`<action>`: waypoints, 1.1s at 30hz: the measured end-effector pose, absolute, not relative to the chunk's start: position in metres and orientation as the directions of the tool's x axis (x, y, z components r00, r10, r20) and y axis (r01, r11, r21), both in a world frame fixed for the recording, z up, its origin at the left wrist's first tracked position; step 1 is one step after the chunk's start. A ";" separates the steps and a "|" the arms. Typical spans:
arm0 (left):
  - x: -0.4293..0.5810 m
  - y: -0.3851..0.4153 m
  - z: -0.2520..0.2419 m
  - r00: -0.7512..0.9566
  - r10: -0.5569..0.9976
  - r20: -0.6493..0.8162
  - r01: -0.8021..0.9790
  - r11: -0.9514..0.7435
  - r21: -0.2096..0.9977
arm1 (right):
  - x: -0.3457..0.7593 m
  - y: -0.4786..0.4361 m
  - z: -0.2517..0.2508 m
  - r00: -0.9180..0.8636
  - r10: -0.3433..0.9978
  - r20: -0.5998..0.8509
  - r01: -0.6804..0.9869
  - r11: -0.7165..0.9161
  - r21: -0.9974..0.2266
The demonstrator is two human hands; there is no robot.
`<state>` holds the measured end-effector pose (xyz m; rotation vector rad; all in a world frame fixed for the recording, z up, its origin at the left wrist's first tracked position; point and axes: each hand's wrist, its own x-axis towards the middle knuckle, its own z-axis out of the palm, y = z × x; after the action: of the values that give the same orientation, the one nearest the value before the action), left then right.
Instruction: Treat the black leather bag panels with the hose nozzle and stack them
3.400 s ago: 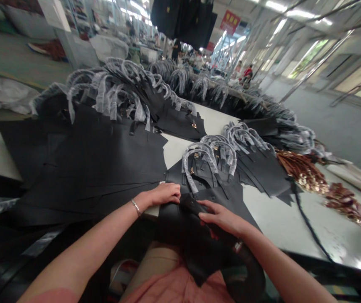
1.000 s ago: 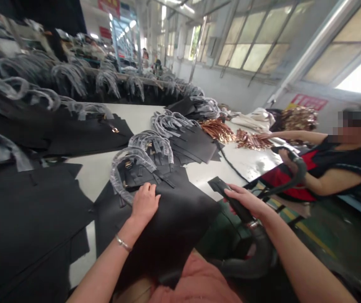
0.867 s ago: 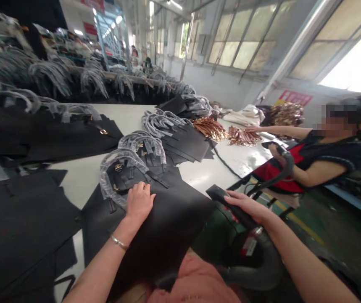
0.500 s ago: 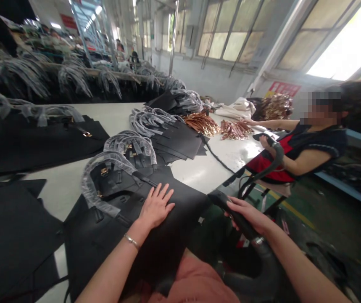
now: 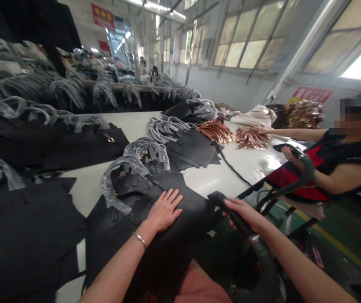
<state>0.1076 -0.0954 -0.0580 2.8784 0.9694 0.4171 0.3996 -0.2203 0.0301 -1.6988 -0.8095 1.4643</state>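
Note:
My left hand (image 5: 165, 211) lies flat, fingers spread, on a black bag panel (image 5: 196, 206) that looks like leather. Plastic-wrapped handles (image 5: 109, 185) and gold-coloured buckles (image 5: 122, 174) are attached at the panel's far left side. In my right hand (image 5: 241, 212) is a black hand tool (image 5: 235, 218), joined by a metal clamp to a thick dark hose (image 5: 267, 261). The tool's blunt tip is beside the panel's right corner; whether it touches, I cannot tell. My right fingers wrap round its body, partly hidden underneath.
More black panels with wrapped handles lie on the white table (image 5: 199, 179), at left (image 5: 25, 227) and beyond (image 5: 196, 147). Brown strap bundles (image 5: 217, 131) and pink ones (image 5: 252, 139) lie farther back. A co-worker (image 5: 350, 155) at right holds a similar hosed tool (image 5: 308, 168).
The view has turned left, so the scene sits farther right. My left hand stays flat on the panel, and my right hand keeps the tool by its corner.

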 end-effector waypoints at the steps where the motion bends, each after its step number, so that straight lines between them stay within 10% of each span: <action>1: 0.107 -0.097 -0.057 0.769 0.596 0.230 0.573 -0.803 0.162 | 0.394 -0.212 0.032 0.153 0.859 -0.489 0.012 -0.496 -0.868; 15: 0.087 -0.137 -0.055 0.864 0.453 0.221 0.390 -0.879 0.275 | 0.295 -0.112 0.038 -0.432 0.720 -0.543 0.213 -0.504 -0.837; 25: 0.086 -0.136 -0.058 0.854 0.461 0.242 0.379 -0.869 0.319 | 0.289 -0.099 0.056 -0.445 0.619 -0.647 0.347 -0.547 -0.762; 33: 0.085 -0.141 -0.050 0.839 0.485 0.245 0.396 -0.855 0.334 | 0.284 -0.086 0.052 -0.171 0.883 -0.436 0.224 -0.396 -0.890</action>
<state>0.0845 -0.1410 -0.0501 2.7483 0.6721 0.4703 0.2839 -0.0857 0.0521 -1.5648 -1.2782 1.6113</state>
